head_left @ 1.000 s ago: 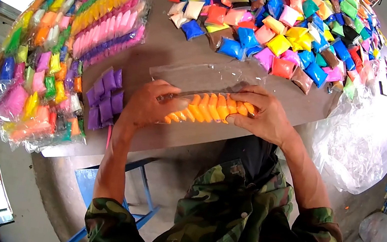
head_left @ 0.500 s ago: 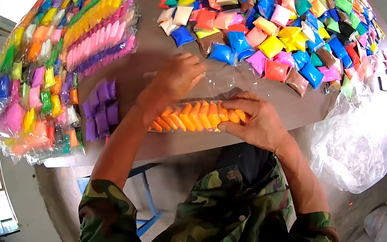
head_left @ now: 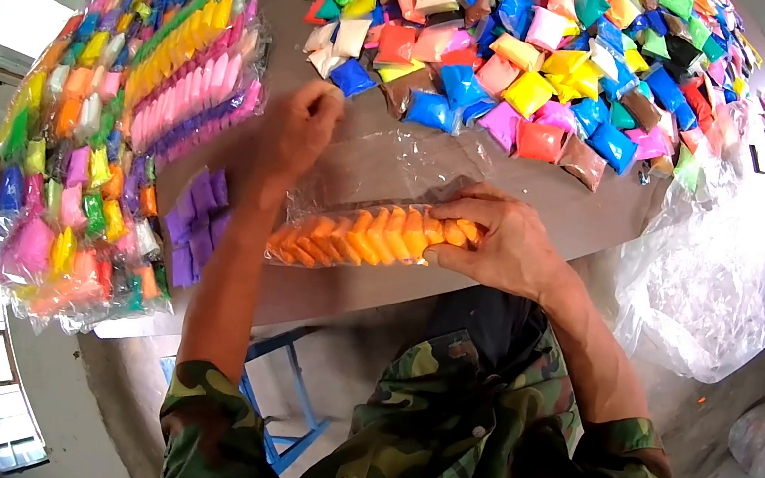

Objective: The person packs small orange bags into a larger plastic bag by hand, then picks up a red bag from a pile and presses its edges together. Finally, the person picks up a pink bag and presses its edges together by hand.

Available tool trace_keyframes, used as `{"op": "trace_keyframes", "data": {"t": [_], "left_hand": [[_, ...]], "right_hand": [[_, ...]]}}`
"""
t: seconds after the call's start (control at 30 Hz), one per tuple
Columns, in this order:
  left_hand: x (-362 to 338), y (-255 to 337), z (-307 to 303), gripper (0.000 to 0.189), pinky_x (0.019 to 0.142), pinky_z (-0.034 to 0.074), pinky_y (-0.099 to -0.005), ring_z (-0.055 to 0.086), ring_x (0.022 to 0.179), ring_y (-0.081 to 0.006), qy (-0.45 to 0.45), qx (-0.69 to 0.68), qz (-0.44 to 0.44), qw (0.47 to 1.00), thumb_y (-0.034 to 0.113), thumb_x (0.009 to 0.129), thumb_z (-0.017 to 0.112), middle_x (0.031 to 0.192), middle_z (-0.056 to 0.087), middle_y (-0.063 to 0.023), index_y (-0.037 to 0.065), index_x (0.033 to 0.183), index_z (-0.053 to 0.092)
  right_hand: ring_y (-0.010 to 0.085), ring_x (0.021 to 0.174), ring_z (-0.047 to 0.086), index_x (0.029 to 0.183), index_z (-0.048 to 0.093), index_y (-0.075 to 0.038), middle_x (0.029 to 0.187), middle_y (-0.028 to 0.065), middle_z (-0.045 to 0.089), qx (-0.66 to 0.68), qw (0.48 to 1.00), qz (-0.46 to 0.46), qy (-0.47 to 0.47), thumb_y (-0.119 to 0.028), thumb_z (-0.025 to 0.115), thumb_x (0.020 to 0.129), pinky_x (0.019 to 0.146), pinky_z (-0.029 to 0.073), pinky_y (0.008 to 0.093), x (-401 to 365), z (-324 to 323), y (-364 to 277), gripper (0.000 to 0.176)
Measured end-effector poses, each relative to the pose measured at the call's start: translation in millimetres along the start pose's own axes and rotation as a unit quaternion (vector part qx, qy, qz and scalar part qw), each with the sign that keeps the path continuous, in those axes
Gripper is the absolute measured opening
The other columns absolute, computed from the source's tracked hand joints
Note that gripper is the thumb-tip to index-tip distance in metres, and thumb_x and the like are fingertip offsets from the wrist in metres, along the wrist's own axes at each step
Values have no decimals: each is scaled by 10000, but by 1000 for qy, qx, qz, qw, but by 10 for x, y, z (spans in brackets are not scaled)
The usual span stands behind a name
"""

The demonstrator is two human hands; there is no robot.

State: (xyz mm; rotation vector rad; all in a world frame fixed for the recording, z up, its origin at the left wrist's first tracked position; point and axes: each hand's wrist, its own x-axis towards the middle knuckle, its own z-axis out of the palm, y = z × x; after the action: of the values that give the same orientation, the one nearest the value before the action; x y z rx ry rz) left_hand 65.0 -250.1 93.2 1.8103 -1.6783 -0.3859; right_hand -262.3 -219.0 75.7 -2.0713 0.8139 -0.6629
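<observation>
A row of orange packets [head_left: 368, 235] in a clear bag lies along the table's near edge. My right hand [head_left: 507, 242] pinches its right end between thumb and fingers. My left hand [head_left: 308, 127] is raised above and beyond the row's left end, its fingers curled together; what they hold, if anything, is too small to make out. Thin clear film [head_left: 415, 159] spreads above the row, between my hands. To the left of my left forearm lie purple packets [head_left: 195, 219].
A large heap of colourful packets [head_left: 536, 88] covers the back of the brown table [head_left: 333, 301]. Filled clear bags of packets [head_left: 76, 181] are stacked at left. A big clear plastic bag [head_left: 711, 281] hangs at the right edge. A blue metal frame [head_left: 298, 426] stands below.
My left hand has moved left, away from my right hand, its fingers still curled. The orange row shows longer toward the left. My right hand keeps its grip at the right end.
</observation>
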Motion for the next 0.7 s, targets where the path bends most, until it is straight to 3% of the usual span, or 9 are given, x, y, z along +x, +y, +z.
{"op": "trace_keyframes", "data": {"t": [0.07,0.13,0.2,0.4,0.47,0.57,0.6,0.67,0.7], "left_hand": [[-26,50,-189,199,665,543,-364,719,743,-235,29,-26,24,999,208,1053,639,833,751,-136,29,1013,715],[-199,173,-426,241,664,518,-283,665,746,-118,29,-166,-19,986,229,1092,627,835,736,-67,15,1049,730],[-459,395,-728,274,681,502,-246,638,767,-80,38,-189,-42,980,215,1121,593,873,728,-33,6,1002,725],[-1806,415,-1318,186,721,531,-274,660,782,-124,39,-189,-143,971,162,1070,654,895,739,-69,6,1013,738],[-2303,176,-1367,77,741,559,-272,702,820,-124,-84,-136,-147,976,-7,956,728,928,771,-87,-4,1022,766],[-2903,73,-969,174,783,598,-289,739,840,-113,-176,-105,-294,934,72,897,841,952,806,-77,0,1049,800],[-3023,80,-842,226,784,620,-368,783,827,-226,-205,-33,-288,935,143,871,855,978,813,-139,31,1062,808],[-3295,28,-621,330,849,626,-424,791,858,-302,-287,229,-245,897,196,836,871,1043,814,-145,76,1137,807],[-3396,-84,-549,330,849,626,-424,791,858,-302,-287,226,-249,897,196,836,871,1043,814,-145,76,1137,807]], "right_hand": [[368,1080,735,1182,808,-64,1192,170,730,3,1000,0,2,-270,900,785,971,591,439,1,6,6,457],[374,1075,734,1173,810,-68,1195,178,729,9,1000,-1,2,-274,869,795,976,590,447,2,22,1,435],[368,1074,734,1172,808,-66,1178,173,732,8,1000,-2,11,-261,873,790,971,593,438,-5,28,0,433],[350,1038,743,1170,805,-60,1141,147,744,37,999,-28,15,-191,868,804,921,597,403,-1,52,54,393],[334,1023,745,1170,802,-52,1135,143,749,80,997,19,1,-185,875,814,908,595,383,7,19,-35,387],[291,1016,749,1180,799,-45,1139,128,754,61,997,53,-4,-202,895,819,915,591,357,11,29,-41,405],[291,1016,749,1180,799,-45,1139,128,754,63,997,53,-12,-202,895,819,915,591,357,0,51,-15,405],[251,1009,745,1192,797,-42,1151,106,759,89,995,48,-5,-224,911,824,928,586,341,10,65,18,426],[216,1014,740,1208,794,-39,1154,85,763,86,995,54,-10,-236,919,833,940,580,330,11,61,10,441]]}}
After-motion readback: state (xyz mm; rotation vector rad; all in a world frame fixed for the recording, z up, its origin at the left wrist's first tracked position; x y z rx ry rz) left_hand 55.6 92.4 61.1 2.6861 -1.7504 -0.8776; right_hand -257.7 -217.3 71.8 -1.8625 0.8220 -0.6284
